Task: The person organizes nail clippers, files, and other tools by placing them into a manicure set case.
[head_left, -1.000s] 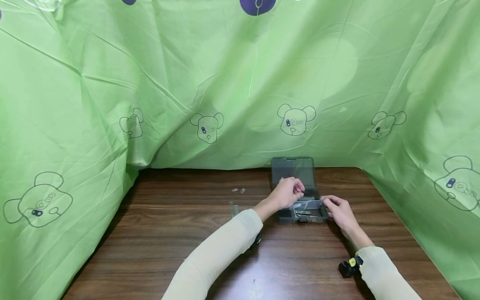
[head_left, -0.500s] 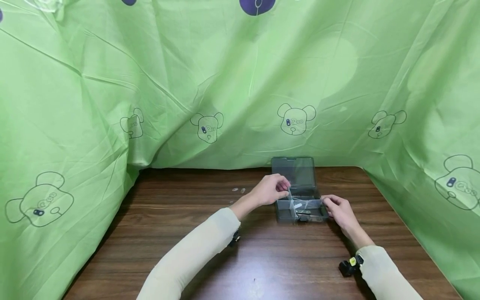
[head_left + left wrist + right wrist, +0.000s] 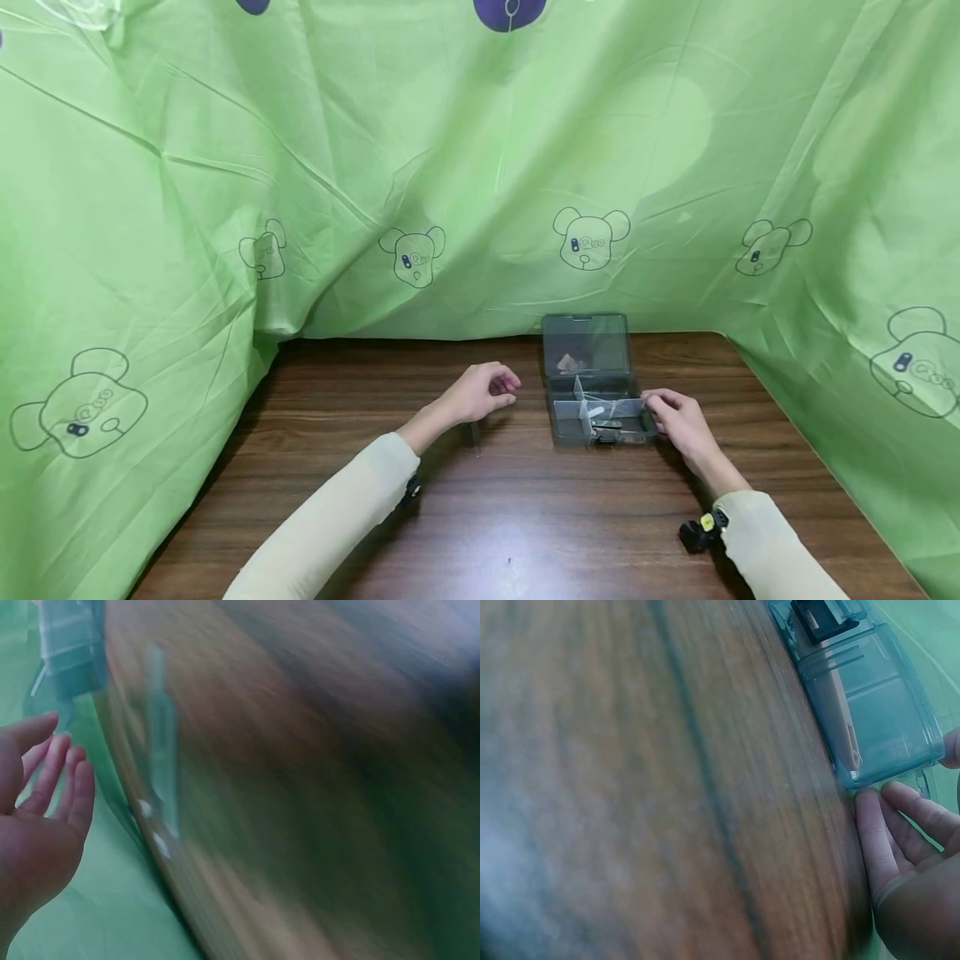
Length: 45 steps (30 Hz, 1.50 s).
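**A Small Clear Box at the Back of the Tabletop**

The dark brown wooden tabletop is fenced in by a light green cloth with bear drawings. The cloth hangs along the back edge and down both sides, so the only open way is toward the person. There is lots of bare wood in front and to the left. On the right, the cloth comes close to the box.

The small see-through grey plastic box with little walls inside sits near the back edge, a bit right of the middle. Its lid stands open and leans toward the cloth. Thin clear walls split the box into small rooms. A small white piece and a dark piece lie inside, but they are too small to tell what they are.

The right hand is at the right side of the box, and its curled fingers touch the corner. I cannot tell if it pinches the box or just rests there.

The left hand floats over the wood, left of the box and not touching it. Its fingers are loose and hold nothing. A thin clear plastic strip is on the tabletop just below that hand. Two tiny clear bits lie near the strip.
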### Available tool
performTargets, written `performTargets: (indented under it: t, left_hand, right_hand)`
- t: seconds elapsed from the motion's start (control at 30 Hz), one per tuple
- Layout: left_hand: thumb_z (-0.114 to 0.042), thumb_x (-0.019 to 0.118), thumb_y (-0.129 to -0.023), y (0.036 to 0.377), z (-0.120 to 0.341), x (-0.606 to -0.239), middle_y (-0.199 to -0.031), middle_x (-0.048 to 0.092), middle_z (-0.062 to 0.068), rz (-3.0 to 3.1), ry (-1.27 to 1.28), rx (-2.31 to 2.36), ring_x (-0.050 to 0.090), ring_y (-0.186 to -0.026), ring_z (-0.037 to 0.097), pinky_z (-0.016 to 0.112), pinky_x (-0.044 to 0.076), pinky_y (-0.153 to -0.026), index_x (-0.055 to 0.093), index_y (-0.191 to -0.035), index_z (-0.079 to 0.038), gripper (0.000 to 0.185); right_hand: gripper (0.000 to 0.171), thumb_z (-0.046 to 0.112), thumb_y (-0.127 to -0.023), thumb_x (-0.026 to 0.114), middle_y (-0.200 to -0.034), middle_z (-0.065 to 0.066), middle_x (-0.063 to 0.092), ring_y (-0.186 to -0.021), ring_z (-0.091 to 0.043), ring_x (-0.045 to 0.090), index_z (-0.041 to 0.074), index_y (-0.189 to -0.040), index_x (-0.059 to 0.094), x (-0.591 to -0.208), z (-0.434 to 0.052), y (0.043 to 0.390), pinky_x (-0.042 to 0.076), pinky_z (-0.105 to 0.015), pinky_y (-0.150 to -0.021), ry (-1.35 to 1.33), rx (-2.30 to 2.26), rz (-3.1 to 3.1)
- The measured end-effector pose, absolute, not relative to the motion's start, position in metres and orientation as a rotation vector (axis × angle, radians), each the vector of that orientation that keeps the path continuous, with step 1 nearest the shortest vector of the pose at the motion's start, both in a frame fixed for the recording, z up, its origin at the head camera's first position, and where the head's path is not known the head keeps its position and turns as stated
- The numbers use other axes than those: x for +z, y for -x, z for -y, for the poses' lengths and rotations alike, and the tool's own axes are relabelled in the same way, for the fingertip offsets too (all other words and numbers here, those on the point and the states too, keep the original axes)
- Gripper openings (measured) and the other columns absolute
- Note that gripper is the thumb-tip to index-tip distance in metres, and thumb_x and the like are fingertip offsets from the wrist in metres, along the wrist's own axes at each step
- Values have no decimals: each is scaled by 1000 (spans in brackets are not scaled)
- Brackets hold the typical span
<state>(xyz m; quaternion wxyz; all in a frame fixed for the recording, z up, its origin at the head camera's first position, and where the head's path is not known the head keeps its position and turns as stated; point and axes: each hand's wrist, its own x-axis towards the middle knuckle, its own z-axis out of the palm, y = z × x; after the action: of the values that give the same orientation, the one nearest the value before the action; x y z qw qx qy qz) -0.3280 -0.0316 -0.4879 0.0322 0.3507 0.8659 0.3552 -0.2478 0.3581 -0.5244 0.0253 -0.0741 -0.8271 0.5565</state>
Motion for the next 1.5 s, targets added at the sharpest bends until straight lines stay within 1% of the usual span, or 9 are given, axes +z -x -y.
performTargets:
  t: [0.23, 0.33, 0.4, 0.57, 0.7, 0.83, 1.0, 1.17, 1.5]
  left_hand:
    - [-4, 78, -95, 325, 62, -495, -115, 73, 11, -2638, -1121, 1082, 69, -107, 26, 40, 59, -93, 72, -120, 0, 26]
    - [-4, 80, -93, 324, 71, -497, -117, 73, 11, -2620, -1106, 1071, 68, -111, 28, 44, 59, -94, 70, -122, 0, 31]
    - [-5, 81, -92, 322, 77, -498, -119, 73, 10, -2618, -1081, 1041, 67, -114, 28, 46, 57, -98, 69, -124, 0, 34]
    - [-9, 85, -90, 318, 86, -498, -124, 72, 7, -2647, -1062, 852, 65, -119, 26, 44, 51, -108, 69, -127, -3, 42]
    - [-11, 86, -89, 316, 87, -496, -127, 71, 6, -2651, -1096, 728, 63, -124, 26, 42, 48, -112, 67, -130, -5, 45]
    - [-12, 84, -88, 314, 85, -495, -127, 67, 7, -2628, -1141, 655, 62, -121, 25, 40, 49, -108, 68, -128, -5, 44]
    - [-12, 83, -87, 312, 85, -497, -118, 63, 3, -2629, -1131, 604, 60, -108, 21, 36, 51, -97, 71, -123, -9, 38]
    - [-14, 83, -87, 313, 85, -498, -111, 62, 0, -2647, -1123, 580, 59, -106, 19, 35, 50, -94, 73, -117, -14, 31]
    - [-17, 85, -91, 315, 90, -501, -104, 63, 3, -2641, -1136, 692, 63, -97, 20, 33, 52, -87, 74, -106, -12, 19]
  right_hand:
    - [48, 31, -110, 54, -145, -24, 59, -101, -6, 61, -5, -141, 61, -524, -359, 247, 57, -22, -79, 228, 1703, 2575]
    - [48, 32, -110, 54, -145, -24, 58, -102, -6, 62, -5, -141, 61, -524, -360, 246, 57, -21, -80, 231, 1707, 2575]
    - [48, 31, -110, 54, -145, -25, 58, -102, -5, 62, -5, -141, 61, -525, -360, 246, 57, -21, -80, 227, 1710, 2574]
    - [48, 31, -111, 53, -146, -24, 58, -102, -5, 62, -5, -142, 61, -524, -361, 246, 57, -21, -81, 214, 1703, 2583]
    - [50, 33, -111, 54, -145, -24, 59, -101, -4, 63, -6, -142, 60, -524, -361, 245, 57, -21, -81, 219, 1714, 2571]
    - [51, 33, -111, 53, -146, -26, 58, -100, -1, 63, -7, -142, 60, -525, -361, 244, 57, -20, -81, 217, 1724, 2568]
    - [49, 32, -111, 53, -145, -26, 59, -100, 1, 63, -7, -141, 60, -527, -361, 245, 57, -21, -81, 201, 1712, 2570]
    - [49, 32, -111, 53, -146, -26, 59, -101, 1, 63, -6, -140, 61, -528, -360, 245, 56, -20, -82, 198, 1697, 2571]
    - [49, 31, -111, 53, -147, -25, 58, -105, -3, 64, -6, -141, 61, -527, -359, 247, 57, -21, -83, 182, 1706, 2572]
